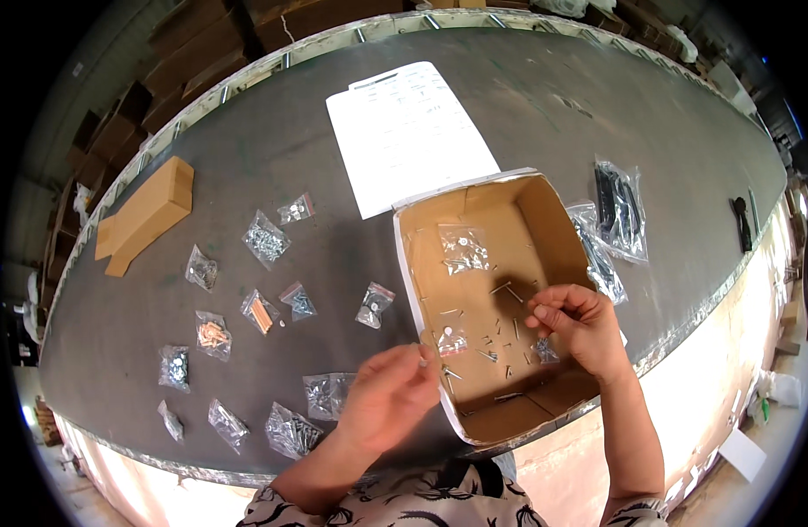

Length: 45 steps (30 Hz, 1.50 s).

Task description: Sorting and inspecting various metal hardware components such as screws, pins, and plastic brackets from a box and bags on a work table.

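The fingers of the left hand (pixel 388 400) curl close together by the near left edge of the cardboard box (pixel 555 220), and those of the right hand (pixel 584 335) bunch close above its right side, but I cannot tell if either grips something tiny. The loose screws (pixel 515 330) lie scattered on the box's bottom, probably because its walls stop them rolling off the surface (pixel 272 132). The box is stiff and brown inside, the screws look thin, hard and shiny, and the little bags (pixel 265 239) on the left are clear, crinkly plastic.
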Motion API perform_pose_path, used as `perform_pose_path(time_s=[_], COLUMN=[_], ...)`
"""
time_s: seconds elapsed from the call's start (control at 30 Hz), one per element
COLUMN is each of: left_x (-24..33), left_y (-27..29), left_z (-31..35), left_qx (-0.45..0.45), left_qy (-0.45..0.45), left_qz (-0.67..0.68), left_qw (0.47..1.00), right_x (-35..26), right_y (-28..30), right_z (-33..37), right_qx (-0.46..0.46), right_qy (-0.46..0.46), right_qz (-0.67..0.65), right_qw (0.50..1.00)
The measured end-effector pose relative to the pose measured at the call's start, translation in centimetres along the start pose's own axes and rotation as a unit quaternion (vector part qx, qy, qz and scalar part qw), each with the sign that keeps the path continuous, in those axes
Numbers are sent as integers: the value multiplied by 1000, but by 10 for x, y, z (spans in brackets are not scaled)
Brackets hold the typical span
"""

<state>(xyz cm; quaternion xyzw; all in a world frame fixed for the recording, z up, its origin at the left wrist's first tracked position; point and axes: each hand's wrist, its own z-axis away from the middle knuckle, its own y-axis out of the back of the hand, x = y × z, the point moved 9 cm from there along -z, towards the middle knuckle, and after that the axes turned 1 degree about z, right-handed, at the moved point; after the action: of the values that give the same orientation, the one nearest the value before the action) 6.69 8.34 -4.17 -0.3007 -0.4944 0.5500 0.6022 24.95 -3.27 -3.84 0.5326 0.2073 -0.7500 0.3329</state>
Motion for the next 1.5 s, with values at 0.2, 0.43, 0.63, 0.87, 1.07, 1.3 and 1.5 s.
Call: perform_pose_path(time_s=[0.2,0.43,0.63,0.87,1.07,1.3,1.5], left_x=[-25,-45,-51,-56,-59,-36,-26], left_y=[-15,-31,-31,-25,-26,-31,-47], left_z=[-13,-29,-31,-31,-31,-29,-30], left_qx=[21,6,22,12,33,2,-86], left_qy=[28,42,44,45,26,-107,-145], left_qz=[6,63,73,67,62,-34,-71], left_qw=[999,997,996,997,997,994,983], right_x=[-32,-63,-62,-74,-74,-79,-77], right_y=[-28,-41,-40,-48,-45,-49,-55], right_z=[24,42,45,48,55,61,67], right_qx=[-45,-46,-36,-9,39,37,0], right_qy=[101,217,203,274,286,311,297], right_qz=[50,14,-50,30,41,79,51], right_qw=[993,975,977,961,956,947,954])
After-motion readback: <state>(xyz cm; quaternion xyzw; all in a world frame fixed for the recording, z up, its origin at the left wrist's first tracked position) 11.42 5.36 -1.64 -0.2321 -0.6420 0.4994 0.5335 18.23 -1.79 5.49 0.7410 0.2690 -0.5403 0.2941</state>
